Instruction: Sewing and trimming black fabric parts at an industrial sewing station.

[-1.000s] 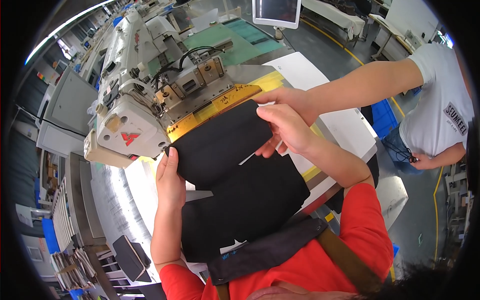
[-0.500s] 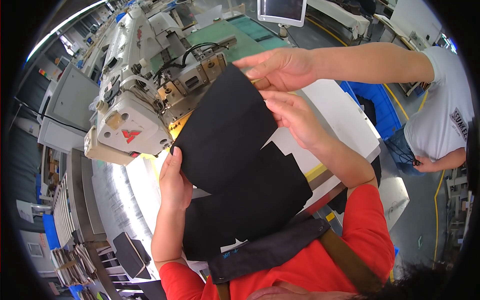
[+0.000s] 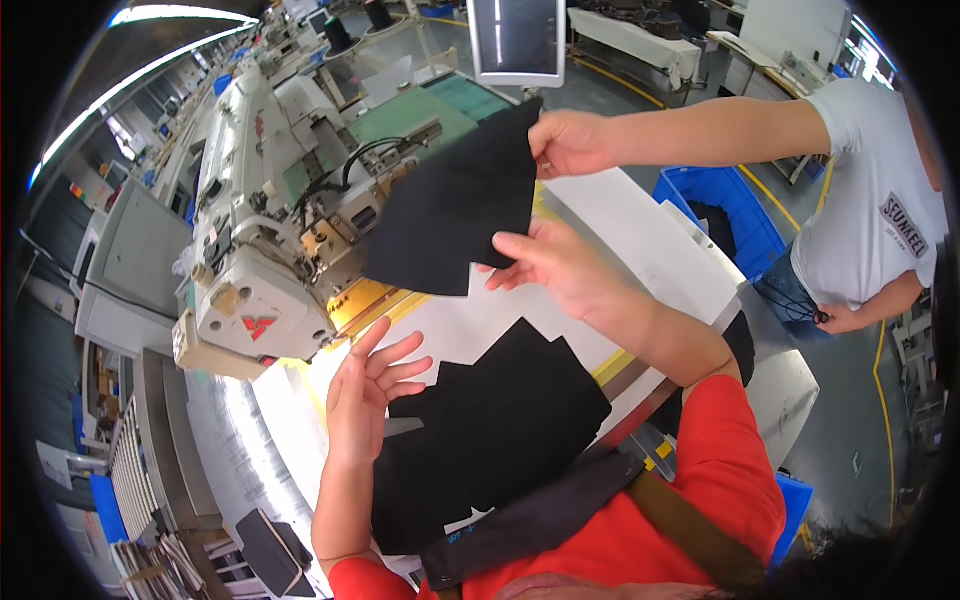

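Note:
A black fabric piece (image 3: 455,215) hangs in the air in front of the sewing machine head (image 3: 255,300). A co-worker's hand (image 3: 570,142) grips its upper right corner. At its lower right edge is my right hand (image 3: 555,265), thumb over the cloth and fingers partly behind it. Near the machine's lower end, my left hand (image 3: 375,390) is raised with fingers spread, holding nothing and apart from the cloth. More black fabric pieces (image 3: 500,420) lie in front of me on the white work surface (image 3: 620,235).
A blue bin (image 3: 735,200) with dark material stands beyond the table's right side, beside the co-worker (image 3: 865,190). Behind the machine are a green plate (image 3: 430,115) and a screen (image 3: 517,38). A grey cabinet (image 3: 140,245) stands at left.
My left hand has let go of the fabric piece. The co-worker's hand has closed on its corner, and the piece has moved up and away from me, uncovering the pieces below.

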### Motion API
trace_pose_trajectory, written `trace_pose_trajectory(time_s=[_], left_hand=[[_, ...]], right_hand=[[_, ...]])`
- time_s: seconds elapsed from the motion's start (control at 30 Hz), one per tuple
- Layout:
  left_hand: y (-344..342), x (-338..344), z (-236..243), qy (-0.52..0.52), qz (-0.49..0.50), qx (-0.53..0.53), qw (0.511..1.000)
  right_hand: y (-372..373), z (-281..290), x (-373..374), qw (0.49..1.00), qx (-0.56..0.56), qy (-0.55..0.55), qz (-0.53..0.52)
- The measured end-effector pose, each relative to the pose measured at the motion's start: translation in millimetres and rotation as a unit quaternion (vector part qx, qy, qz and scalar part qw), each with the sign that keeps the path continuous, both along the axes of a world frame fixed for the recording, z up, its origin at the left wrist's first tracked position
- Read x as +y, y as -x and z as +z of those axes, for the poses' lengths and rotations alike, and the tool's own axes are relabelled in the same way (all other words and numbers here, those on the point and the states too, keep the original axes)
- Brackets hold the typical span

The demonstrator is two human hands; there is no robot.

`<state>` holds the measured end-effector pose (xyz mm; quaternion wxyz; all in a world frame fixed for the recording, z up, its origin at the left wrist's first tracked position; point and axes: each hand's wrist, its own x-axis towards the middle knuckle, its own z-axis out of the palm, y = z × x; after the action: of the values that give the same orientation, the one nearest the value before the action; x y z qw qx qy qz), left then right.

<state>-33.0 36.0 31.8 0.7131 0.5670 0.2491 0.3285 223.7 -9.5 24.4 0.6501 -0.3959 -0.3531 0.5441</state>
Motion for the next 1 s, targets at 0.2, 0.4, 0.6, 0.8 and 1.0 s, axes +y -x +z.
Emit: trace_pose_trajectory(time_s=[0.2, 0.4, 0.6, 0.8, 1.0], left_hand=[[-8, 4, -14, -0.021, -0.025, 0.077, 0.996], [-34, 0, -29, -0.099, -0.099, 0.212, 0.967], [-82, 6, -47, -0.440, -0.143, 0.334, 0.821], [-109, 13, -73, -0.526, -0.143, 0.373, 0.751], [-110, 18, -77, -0.517, -0.164, 0.383, 0.748]], right_hand=[[13, -55, -22, 0.969, -0.139, 0.084, 0.183], [0, -63, -56, 0.908, -0.291, 0.035, 0.299], [-24, -92, -71, 0.882, -0.402, -0.117, 0.217], [-23, -102, -79, 0.878, -0.373, -0.231, 0.194], [-32, -99, -81, 0.805, -0.415, -0.313, 0.287]])
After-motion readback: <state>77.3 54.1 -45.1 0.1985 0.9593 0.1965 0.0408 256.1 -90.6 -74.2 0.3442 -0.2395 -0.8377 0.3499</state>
